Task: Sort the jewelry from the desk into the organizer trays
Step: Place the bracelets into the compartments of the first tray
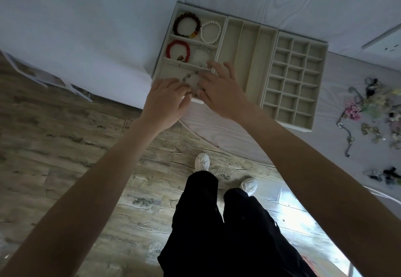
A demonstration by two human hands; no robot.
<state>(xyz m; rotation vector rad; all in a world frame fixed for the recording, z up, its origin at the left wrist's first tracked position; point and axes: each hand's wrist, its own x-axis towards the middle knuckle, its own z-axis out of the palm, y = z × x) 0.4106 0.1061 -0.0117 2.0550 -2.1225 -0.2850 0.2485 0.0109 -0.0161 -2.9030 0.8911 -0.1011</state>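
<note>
Three beige organizer trays stand side by side on the white desk. The left tray [221, 30] holds a dark brown bead bracelet [187, 24], a white pearl bracelet [211, 32], a red bead bracelet [178, 49] and a pale one [200, 55]. My left hand [168, 101] and my right hand [221, 90] are both over this tray's nearest compartment. Between their fingertips lies a small beaded bracelet [191, 79], which both hands touch or pinch. The middle tray [247, 55] has three long slots. The right tray [297, 81] is a grid of small cells.
A heap of loose jewelry [373, 105] lies on the desk at the far right, with chains and a pink flower piece [353, 110]. More dark pieces [384, 174] sit near the desk's curved front edge. Below are the wooden floor and my legs.
</note>
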